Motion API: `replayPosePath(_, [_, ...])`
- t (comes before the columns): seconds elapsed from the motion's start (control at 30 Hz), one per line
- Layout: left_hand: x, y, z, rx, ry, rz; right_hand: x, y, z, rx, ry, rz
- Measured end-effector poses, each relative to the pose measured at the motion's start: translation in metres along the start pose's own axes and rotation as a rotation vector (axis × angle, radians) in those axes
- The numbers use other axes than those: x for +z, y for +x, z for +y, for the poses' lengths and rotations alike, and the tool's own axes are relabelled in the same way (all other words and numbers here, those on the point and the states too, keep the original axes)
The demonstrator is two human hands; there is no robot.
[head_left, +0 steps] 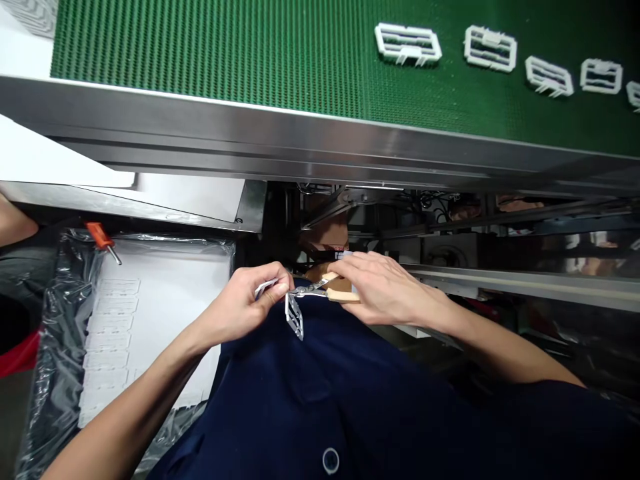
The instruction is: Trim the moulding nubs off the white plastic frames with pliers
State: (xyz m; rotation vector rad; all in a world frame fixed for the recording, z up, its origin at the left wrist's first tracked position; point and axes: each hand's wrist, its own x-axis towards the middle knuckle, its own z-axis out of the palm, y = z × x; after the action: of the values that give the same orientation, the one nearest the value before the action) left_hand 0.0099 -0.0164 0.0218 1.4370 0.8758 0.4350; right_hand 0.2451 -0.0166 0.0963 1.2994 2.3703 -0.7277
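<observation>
Pinched between the thumb and fingers of my left hand (255, 297) is a white plastic frame (295, 316), hanging down in front of my dark blue shirt. A second white piece shows between the same fingers. My right hand (383, 287) is wrapped round a pair of pliers or nippers (343, 295) with pale yellow handles. The tool's metal jaws point left and meet the white frame close to my left thumb. Whether the jaws are closed on the plastic is too small to tell.
Across the top runs a green conveyor belt (210, 53) with a metal edge, carrying several white frames (409, 44). At lower left, a plastic-lined box (163, 280) holds rows of white parts and an orange-handled screwdriver (101, 237). Another person's arm (15, 221) shows at the left edge.
</observation>
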Motion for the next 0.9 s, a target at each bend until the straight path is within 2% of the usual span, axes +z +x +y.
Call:
replayPosePath(0.3, [-0.001, 0.001, 0.004, -0.006, 0.069, -0.023, -0.027, 0.000, -0.009, -0.012, -0.130, -0.097])
replayPosePath(0.9, [0.000, 0.007, 0.011, 0.017, 0.038, -0.037, -0.041, 0.003, -0.005, -0.081, -0.205, -0.134])
